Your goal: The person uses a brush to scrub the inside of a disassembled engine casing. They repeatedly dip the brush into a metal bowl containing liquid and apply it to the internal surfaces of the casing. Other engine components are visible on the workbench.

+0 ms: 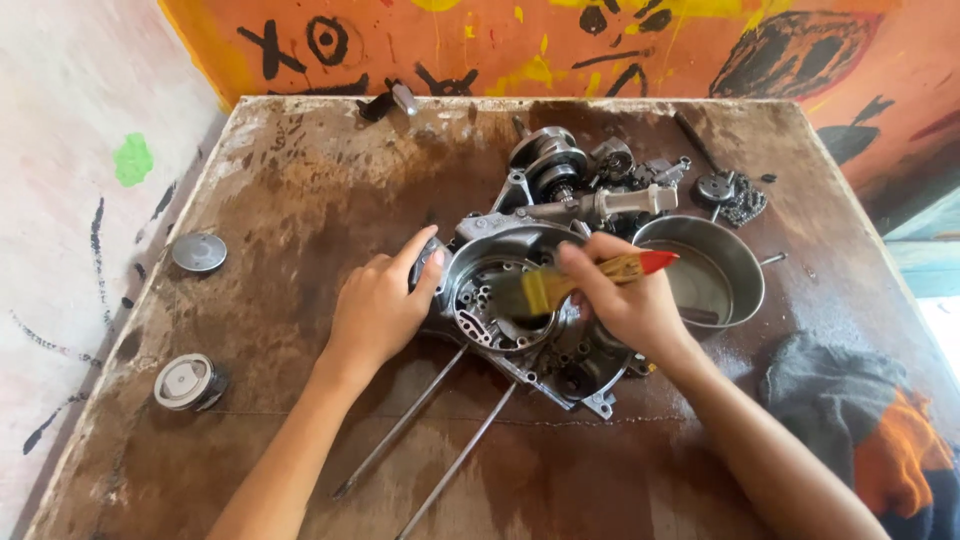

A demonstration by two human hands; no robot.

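A grey metal engine case (560,365) lies in the middle of a stained brown worktable (300,190). My left hand (380,310) rests on the case's left edge, fingers wrapped over its rim. My right hand (625,295) grips a paintbrush (590,275) with a yellow wooden handle and red tip. Its dark bristles sit inside the round opening of the case.
A steel bowl (735,260) with dark liquid stands right of the case. Behind lie a crankshaft (545,160), shafts, gears and a chain (745,205). Two long rods (440,440) lie in front. Two round metal parts (198,252) sit left, a grey and orange rag (850,420) right.
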